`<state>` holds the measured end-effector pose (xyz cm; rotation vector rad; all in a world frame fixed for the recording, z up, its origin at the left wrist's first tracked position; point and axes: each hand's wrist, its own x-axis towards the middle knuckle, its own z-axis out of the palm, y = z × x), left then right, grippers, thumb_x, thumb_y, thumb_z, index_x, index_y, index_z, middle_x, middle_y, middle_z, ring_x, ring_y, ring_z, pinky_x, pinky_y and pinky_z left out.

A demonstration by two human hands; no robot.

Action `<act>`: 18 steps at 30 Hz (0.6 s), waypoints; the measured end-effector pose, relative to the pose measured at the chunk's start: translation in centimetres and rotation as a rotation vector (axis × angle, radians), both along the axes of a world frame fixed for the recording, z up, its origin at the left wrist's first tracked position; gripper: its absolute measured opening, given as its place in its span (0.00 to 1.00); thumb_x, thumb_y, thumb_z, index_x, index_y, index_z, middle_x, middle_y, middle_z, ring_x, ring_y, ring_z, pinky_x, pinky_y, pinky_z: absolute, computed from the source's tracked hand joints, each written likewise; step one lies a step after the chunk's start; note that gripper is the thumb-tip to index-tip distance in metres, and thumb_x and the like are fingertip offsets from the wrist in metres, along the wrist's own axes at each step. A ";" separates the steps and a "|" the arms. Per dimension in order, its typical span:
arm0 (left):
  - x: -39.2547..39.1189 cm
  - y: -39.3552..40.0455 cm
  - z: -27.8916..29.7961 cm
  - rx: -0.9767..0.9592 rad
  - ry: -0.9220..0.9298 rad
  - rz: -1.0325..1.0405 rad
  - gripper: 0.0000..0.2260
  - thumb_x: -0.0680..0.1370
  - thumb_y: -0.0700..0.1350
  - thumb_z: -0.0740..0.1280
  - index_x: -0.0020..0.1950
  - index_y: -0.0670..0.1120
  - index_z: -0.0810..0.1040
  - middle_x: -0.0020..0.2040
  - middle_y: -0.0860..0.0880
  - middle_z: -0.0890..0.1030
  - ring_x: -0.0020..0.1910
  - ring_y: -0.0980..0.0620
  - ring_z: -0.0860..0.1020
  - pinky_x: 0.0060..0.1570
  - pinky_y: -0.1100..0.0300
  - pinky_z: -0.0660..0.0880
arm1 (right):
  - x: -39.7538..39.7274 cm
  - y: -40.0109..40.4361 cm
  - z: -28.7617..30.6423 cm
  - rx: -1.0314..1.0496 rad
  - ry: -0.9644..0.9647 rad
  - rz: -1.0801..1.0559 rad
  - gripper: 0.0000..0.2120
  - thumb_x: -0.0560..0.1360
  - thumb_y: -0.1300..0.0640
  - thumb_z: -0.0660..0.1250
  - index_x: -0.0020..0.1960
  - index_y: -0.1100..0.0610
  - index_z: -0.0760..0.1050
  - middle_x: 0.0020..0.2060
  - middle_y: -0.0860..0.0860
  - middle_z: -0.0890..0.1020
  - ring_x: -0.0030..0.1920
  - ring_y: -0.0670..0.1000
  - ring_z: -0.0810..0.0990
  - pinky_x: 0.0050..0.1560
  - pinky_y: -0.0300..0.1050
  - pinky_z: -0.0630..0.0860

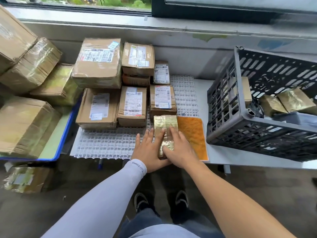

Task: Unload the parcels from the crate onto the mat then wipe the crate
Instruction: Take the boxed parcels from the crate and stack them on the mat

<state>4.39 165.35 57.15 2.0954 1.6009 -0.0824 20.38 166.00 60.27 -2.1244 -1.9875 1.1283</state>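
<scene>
A parcel wrapped in shiny yellowish tape [165, 123] lies at the front right of the white grid mat [106, 143]. My left hand [147, 152] holds its left side, and my right hand [179, 148] grips its top and right edge, thumb on the near end. Several labelled cardboard parcels [132, 105] are stacked in rows on the mat behind it. An orange cloth [192, 134] lies flat just right of the parcel. The dark grey slotted crate [223, 117] stands tilted at the right, with a few taped parcels [295, 100] inside.
The mat and crate rest on a white table [223, 157] under a window sill. A blue-rimmed tray [66, 133] piled with large cardboard boxes [25, 124] adjoins the mat's left side. Another taped box [24, 179] sits on the floor at the lower left.
</scene>
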 end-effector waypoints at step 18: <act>-0.2 -0.8 1.9 -0.289 -0.512 0.366 0.58 0.69 0.55 0.81 0.84 0.61 0.40 0.75 0.52 0.72 0.67 0.49 0.76 0.61 0.59 0.71 | -1.4 1.2 0.5 0.011 -0.100 0.011 0.44 0.76 0.37 0.67 0.83 0.41 0.44 0.83 0.54 0.49 0.80 0.61 0.61 0.73 0.62 0.68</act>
